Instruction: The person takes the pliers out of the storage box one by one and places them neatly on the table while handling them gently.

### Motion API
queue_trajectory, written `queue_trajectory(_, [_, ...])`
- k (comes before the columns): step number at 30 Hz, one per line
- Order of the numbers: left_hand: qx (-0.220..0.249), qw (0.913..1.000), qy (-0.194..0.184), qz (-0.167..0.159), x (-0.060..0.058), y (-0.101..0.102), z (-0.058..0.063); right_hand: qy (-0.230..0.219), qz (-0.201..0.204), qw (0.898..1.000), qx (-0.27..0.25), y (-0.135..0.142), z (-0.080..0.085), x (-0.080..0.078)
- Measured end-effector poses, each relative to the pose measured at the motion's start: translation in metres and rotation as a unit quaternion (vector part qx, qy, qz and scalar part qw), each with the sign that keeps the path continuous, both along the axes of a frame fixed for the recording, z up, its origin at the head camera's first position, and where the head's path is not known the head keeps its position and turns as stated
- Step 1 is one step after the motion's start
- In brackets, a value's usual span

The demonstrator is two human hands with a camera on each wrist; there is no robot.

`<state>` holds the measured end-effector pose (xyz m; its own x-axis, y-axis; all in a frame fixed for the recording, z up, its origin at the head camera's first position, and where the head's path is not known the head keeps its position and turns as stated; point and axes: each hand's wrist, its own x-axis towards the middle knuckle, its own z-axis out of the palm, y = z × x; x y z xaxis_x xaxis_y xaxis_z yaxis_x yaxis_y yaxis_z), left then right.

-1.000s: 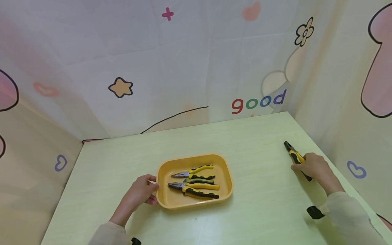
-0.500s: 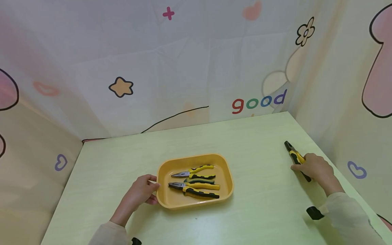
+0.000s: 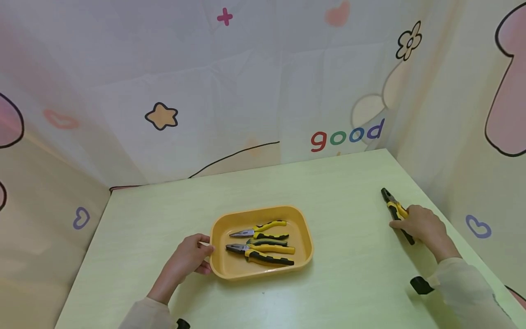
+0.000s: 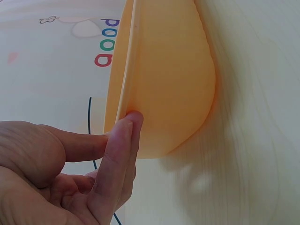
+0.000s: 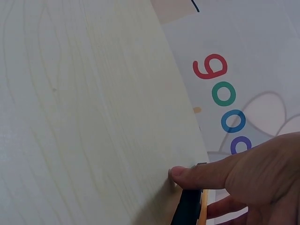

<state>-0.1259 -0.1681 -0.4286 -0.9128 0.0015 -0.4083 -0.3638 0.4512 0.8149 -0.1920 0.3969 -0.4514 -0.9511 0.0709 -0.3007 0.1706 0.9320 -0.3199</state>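
A yellow plastic tray (image 3: 302, 262) sits near the middle of the table. Inside it lie needle-nose pliers (image 3: 246, 233) at the back and combination pliers (image 3: 265, 259) in front, both with yellow and black handles; their jaws point left. My left hand (image 3: 189, 257) pinches the tray's left rim between thumb and fingers, as the left wrist view also shows. By the table's right edge, my right hand (image 3: 423, 226) grips another pair of pliers (image 3: 392, 205) by the handles, thumb on the near side. Those jaws point away toward the back; the fingers hide part of the handles.
The pale green table (image 3: 337, 201) meets a printed curtain (image 3: 246, 91) at the back and both sides. A wide stretch of tabletop lies between the tray and the right hand. Dark strap ends (image 3: 421, 285) hang by the wrists.
The pliers' handle end in my right hand has shifted very slightly to the left. The left hand and the tray stay where they were.
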Motion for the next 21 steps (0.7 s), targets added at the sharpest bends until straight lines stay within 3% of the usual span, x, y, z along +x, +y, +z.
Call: queue_trajectory(21, [-0.001, 1.0000, 0.002, -0.002, -0.0008, 0.0000, -0.0008, 0.011, 0.003, 1.000, -0.006, 0.0024, -0.0040, 0.0002])
